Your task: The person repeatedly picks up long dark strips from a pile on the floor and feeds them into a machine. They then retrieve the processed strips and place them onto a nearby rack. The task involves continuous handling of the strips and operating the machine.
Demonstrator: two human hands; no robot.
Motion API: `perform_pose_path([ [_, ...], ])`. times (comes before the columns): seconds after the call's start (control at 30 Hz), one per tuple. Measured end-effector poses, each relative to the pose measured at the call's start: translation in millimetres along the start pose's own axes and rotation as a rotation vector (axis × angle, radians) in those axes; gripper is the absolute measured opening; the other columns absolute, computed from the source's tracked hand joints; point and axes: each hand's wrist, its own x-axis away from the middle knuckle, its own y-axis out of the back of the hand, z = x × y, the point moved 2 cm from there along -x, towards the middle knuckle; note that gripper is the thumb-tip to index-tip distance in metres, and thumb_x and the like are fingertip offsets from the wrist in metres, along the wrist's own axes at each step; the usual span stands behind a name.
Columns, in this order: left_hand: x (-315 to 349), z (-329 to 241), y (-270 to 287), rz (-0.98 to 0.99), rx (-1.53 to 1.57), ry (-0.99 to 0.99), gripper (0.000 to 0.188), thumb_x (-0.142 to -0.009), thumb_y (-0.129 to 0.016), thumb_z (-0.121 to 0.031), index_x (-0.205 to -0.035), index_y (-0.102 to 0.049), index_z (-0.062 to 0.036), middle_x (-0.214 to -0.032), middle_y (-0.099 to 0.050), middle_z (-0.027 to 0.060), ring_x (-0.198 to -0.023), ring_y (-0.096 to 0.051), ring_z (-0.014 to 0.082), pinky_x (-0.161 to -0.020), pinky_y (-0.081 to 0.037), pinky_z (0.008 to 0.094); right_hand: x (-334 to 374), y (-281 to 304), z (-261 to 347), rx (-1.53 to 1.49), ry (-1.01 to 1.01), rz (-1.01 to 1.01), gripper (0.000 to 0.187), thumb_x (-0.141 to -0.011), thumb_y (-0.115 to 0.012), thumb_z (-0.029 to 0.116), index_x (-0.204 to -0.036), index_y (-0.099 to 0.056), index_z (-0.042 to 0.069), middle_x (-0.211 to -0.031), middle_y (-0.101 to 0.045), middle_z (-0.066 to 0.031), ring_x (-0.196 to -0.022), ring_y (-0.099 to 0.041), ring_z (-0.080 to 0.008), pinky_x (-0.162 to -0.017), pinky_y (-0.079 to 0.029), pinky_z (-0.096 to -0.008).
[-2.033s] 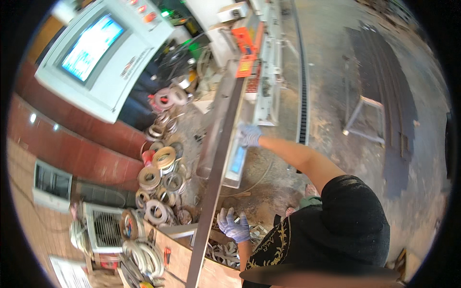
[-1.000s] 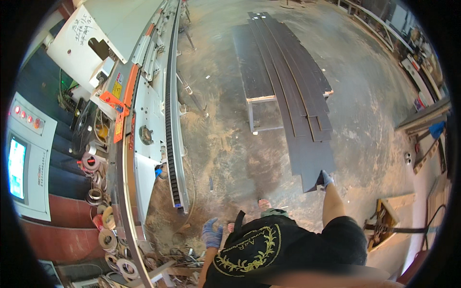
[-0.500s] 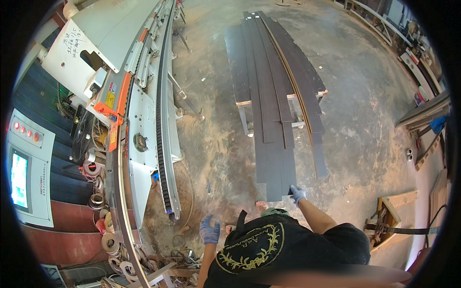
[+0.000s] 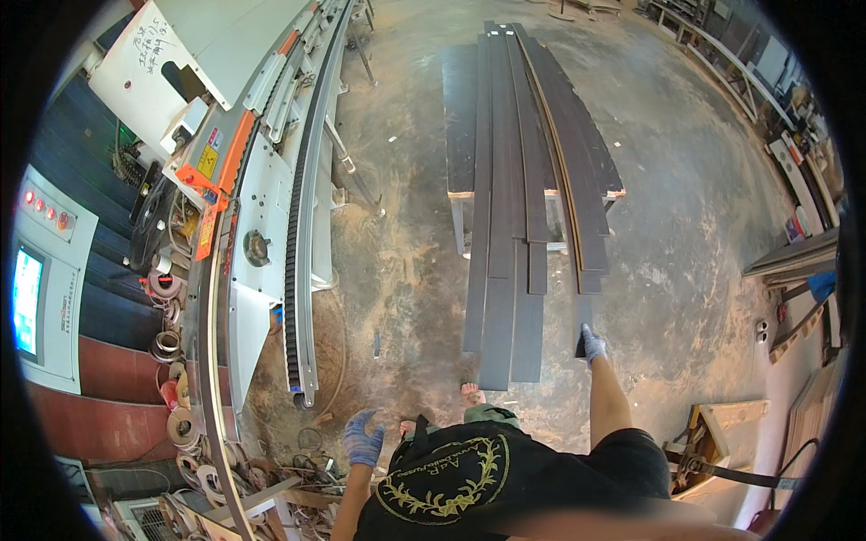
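Long dark brown boards (image 4: 501, 316) lie side by side and overlapping on a low stand in front of me, their near ends sticking out toward my feet at uneven lengths. My right hand (image 4: 593, 344), in a blue-grey glove, is closed on the near end of a narrow dark board (image 4: 585, 311) at the right of the stack. Its fingertips are partly hidden by the board's edge. My left hand (image 4: 363, 437), gloved alike, hangs at my left side with its fingers apart and nothing in it.
A long machine (image 4: 262, 243) with a grey rail and orange parts runs along the left. A control panel (image 4: 45, 288) with a lit screen stands beyond it, rolls of edging tape (image 4: 185, 428) below. At the right are a wooden frame (image 4: 722, 442) and stacked boards (image 4: 798, 252).
My right hand has gone from the end of a middle board to the board at the right. The near ends of the middle boards lie more spread apart. My left hand stays low, fingers apart.
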Motion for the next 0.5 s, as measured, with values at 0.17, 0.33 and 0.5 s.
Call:
perform_pose_path([
  [0.17,-5.7,-13.6,-3.3,0.009,0.057,-0.026,0.039,-0.073,-0.074,-0.022,-0.109,-0.066,-0.0099,-0.114,-0.063,0.0123,-0.108,-0.058,0.0302,-0.095,-0.045,0.0399,63.8,-80.4,-15.5,-0.191,-0.234,0.157,0.044,-0.082,-0.063,0.058,-0.091,-0.059,0.015,-0.071,-0.054,-0.0029,-0.066,-0.061,-0.0203,-0.057,-0.051,-0.0415],
  [0.33,-11.1,-28.8,-4.9,0.006,0.091,-0.081,0.038,-0.074,-0.074,-0.022,-0.109,-0.066,-0.0092,-0.113,-0.063,0.0124,-0.107,-0.058,0.0304,-0.095,-0.045,0.0393,76.8,-78.4,-5.1,0.102,-0.063,0.131,0.051,-0.085,-0.065,0.047,-0.115,-0.057,0.006,-0.094,-0.065,-0.0111,-0.073,-0.063,-0.023,-0.067,-0.051,-0.0379],
  [0.5,-7.7,-19.9,-2.6,0.002,0.0,-0.048,0.04,-0.073,-0.075,-0.023,-0.109,-0.066,-0.0095,-0.113,-0.063,0.0112,-0.108,-0.057,0.0302,-0.096,-0.043,0.0397,30.1,-25.6,56.1,0.175,0.155,-0.535,0.074,-0.078,-0.071,0.045,-0.132,-0.046,0.002,-0.12,-0.059,-0.0207,-0.107,-0.058,-0.0342,-0.093,-0.045,-0.0407],
])
